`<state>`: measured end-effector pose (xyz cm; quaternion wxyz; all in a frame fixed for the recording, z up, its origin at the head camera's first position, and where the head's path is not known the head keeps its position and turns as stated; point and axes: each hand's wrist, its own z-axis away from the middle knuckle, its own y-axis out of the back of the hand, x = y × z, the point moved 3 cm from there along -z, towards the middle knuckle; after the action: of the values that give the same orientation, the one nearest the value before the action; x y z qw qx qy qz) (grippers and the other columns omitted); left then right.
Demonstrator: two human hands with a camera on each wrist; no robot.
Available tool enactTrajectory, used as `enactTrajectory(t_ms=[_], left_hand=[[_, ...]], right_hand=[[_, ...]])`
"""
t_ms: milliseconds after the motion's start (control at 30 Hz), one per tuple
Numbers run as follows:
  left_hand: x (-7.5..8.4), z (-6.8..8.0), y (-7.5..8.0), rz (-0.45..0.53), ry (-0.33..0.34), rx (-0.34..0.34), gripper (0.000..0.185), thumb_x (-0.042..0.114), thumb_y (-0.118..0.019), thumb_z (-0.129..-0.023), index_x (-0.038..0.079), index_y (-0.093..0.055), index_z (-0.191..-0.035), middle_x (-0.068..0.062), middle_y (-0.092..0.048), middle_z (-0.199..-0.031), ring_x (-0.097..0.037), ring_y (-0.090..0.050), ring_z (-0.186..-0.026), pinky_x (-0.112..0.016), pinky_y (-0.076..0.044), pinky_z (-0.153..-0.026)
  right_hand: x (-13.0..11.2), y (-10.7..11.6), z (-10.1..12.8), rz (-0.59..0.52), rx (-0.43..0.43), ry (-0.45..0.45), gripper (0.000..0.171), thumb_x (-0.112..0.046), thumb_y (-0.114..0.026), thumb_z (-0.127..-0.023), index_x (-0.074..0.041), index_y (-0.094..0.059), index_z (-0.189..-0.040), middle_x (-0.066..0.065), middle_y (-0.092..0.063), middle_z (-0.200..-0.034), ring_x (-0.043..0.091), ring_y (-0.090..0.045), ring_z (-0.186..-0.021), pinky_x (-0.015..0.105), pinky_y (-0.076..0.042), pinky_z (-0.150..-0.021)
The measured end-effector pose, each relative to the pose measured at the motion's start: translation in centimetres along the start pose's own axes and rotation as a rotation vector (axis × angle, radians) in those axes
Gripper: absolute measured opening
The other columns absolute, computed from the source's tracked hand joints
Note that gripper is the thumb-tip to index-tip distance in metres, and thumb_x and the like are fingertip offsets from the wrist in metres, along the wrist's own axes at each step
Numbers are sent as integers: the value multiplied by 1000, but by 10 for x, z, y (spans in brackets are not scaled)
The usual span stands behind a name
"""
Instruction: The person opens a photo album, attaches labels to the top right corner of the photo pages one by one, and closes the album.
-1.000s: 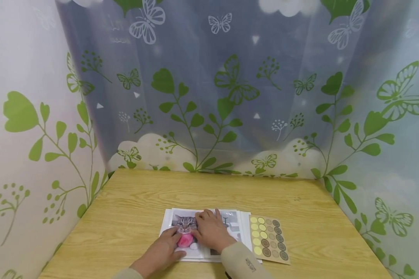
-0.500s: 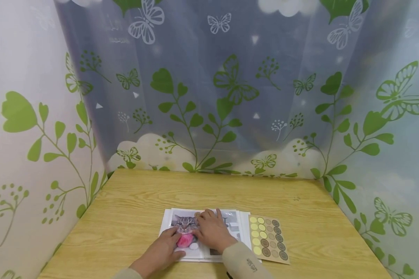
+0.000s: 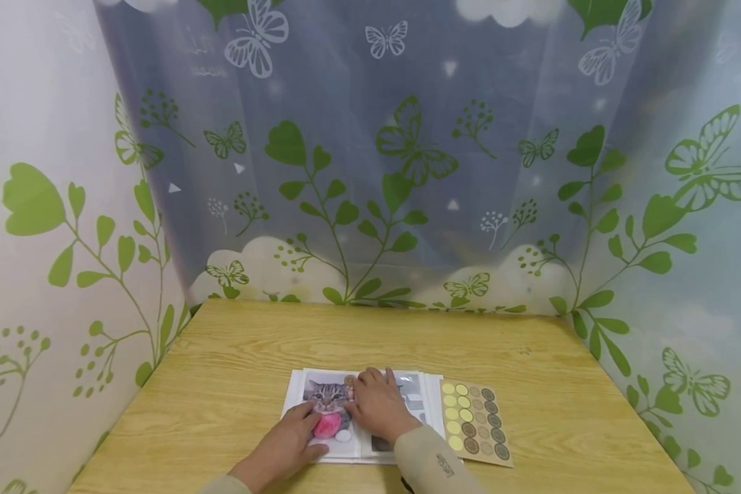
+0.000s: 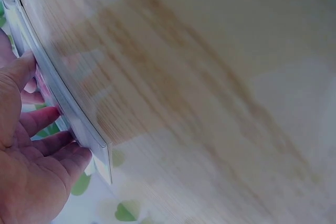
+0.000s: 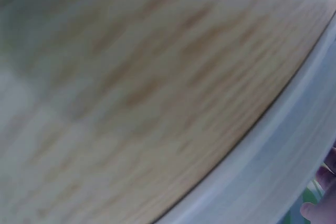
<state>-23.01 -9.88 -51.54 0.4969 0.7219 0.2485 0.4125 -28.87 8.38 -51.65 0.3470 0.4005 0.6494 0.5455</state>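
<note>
A photo album (image 3: 357, 417) lies open and flat on the wooden table (image 3: 234, 370), right under both hands, near the table's front edge. Its pages are clear plastic sleeves. The page on the left-hand side shows a picture of a grey striped cat (image 3: 328, 396) with something pink below its face. The page on the right-hand side holds a paler picture, mostly covered by the right hand. A small round brown sticker (image 3: 349, 379) sits at the top of the cat picture, just beside the right hand's fingertips.

The left hand (image 3: 287, 442) lies palm down on the lower left part of the album, fingers stretched and relaxed, with its thumb beside the pink patch. In the left wrist view the left hand (image 4: 31, 150) has straight fingers resting against the album's (image 4: 63, 103) plastic edge, gripping nothing.

The right hand (image 3: 378, 406) lies flat across the middle of the album, fingers spread forward and pressing down on the page; its sleeve is beige. The right wrist view is blurred and shows only the album's (image 5: 283, 171) pale edge against the table.

Just to the right of the right hand, touching the album's edge, lies a sheet of round stickers (image 3: 474, 422) in yellow, tan and brown.
</note>
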Motion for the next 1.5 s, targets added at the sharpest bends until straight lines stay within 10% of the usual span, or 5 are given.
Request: enactTrajectory(t_ms=[1500], left_hand=[[-3, 1, -1, -2, -67, 53, 59, 31, -76, -85, -13, -60, -121, -33, -52, -130, -47, -49, -123, -56, -43, -101]], right_hand=[[-29, 0, 11, 39, -95, 78, 65, -54, -42, -101, -7, -48, -146, 12, -40, -154, 25, -35, -143, 55, -26, -115]])
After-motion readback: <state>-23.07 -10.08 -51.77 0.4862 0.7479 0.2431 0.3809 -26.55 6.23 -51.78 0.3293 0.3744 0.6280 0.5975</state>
